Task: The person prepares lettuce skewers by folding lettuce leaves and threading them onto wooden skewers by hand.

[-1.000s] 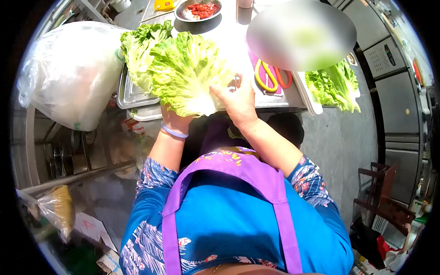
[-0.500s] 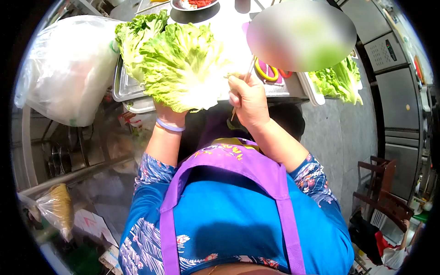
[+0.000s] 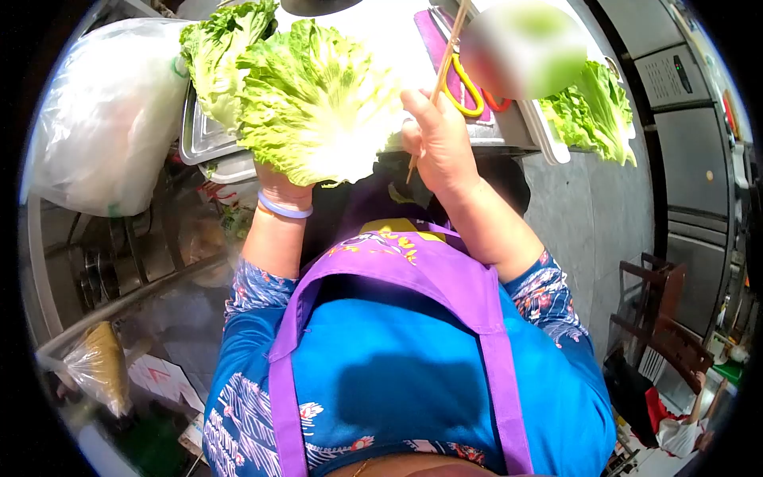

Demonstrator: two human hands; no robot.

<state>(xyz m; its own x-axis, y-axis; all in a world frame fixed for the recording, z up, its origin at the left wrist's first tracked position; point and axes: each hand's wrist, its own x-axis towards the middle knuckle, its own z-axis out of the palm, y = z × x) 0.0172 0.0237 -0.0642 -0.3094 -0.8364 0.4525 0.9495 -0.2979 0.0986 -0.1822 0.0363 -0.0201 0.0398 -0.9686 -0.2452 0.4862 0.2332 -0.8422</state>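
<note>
A large pale green lettuce leaf point(image 3: 318, 103) lies spread over my left hand point(image 3: 282, 181), which is under it with the fingers hidden by the leaf. Right of the leaf, my right hand point(image 3: 437, 135) is closed around thin wooden chopsticks point(image 3: 452, 46), which slant up past the table edge. More lettuce point(image 3: 218, 67) sits behind and left of the held leaf, over a metal tray point(image 3: 203, 131). Scissors with a yellow handle point(image 3: 470, 99) rest on a purple cloth point(image 3: 433, 40) beyond my right hand.
A big filled plastic bag point(image 3: 107, 119) stands at the left. More lettuce point(image 3: 592, 115) lies on a white tray point(image 3: 548, 143) at the right, partly behind a blurred patch. A brown wooden chair point(image 3: 664, 294) is on the floor at the far right.
My right hand has left the leaf's edge and now holds chopsticks upright. The leaf and my left hand have shifted slightly left. The bowl of red food has nearly left the view.
</note>
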